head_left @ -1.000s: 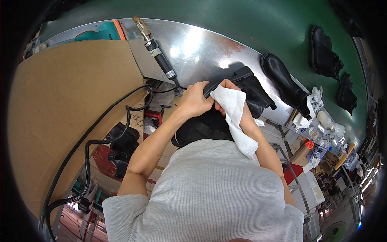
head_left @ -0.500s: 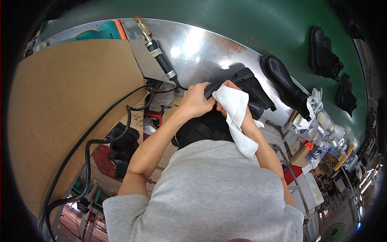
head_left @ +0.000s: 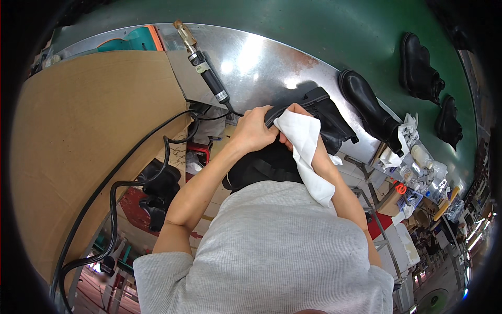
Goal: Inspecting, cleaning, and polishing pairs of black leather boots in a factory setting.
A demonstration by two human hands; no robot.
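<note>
Between my hands, at the near edge of the metal table, a black boot [head_left: 334,123] lies on its side, its sole turned away from me. My left hand [head_left: 254,128] is closed around the toe end of it. A white cloth [head_left: 303,133] is in my closed right hand [head_left: 294,116], pressed against the boot and hanging down over my wrist. The cloth hides part of the right fingers. Just right of this boot, another black boot [head_left: 368,107] lies on the table.
A black hot-air tool [head_left: 209,78] with a long cable [head_left: 114,199] rests on the metal table [head_left: 256,57]. Large cardboard [head_left: 94,136] covers the left side. More black boots [head_left: 415,68] stand on the green surface [head_left: 361,36]. Plastic-wrapped clutter [head_left: 421,165] sits at right.
Almost nothing differs. The white cloth and my right hand have shifted very slightly left on the boot; the left hand keeps its place.
</note>
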